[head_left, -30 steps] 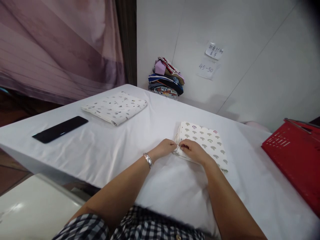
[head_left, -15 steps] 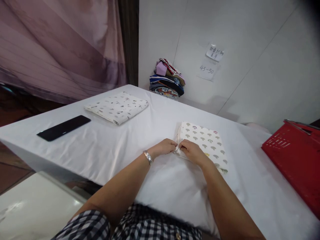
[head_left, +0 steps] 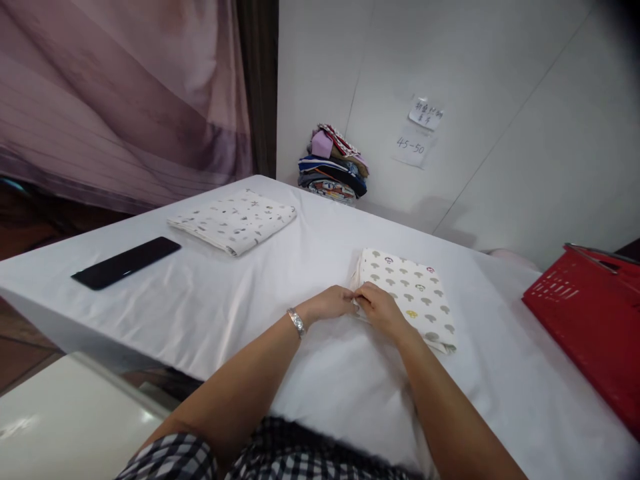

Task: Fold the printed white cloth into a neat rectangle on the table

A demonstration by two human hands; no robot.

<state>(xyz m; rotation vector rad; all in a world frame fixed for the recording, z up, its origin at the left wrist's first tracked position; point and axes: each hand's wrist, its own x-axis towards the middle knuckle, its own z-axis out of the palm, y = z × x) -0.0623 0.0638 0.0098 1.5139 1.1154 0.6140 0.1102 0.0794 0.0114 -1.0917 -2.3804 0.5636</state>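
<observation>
A black-and-white checked garment (head_left: pixel 310 469) is worn with a shiny silvery bracelet (head_left: pixel 297 322).

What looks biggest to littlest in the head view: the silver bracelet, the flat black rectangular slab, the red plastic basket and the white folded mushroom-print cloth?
1. Red plastic basket, though the picture's edge cuts it off
2. White folded mushroom-print cloth, partly hidden by the right hand
3. Black slab
4. Silver bracelet

Soft, dim light is prevailing.
Glare is streaking the glossy white surface (head_left: pixel 65 410) at eight o'clock; shadow is greying the wall (head_left: pixel 480 120) at three; vignetting is darkening the two-o'clock corner.
</observation>
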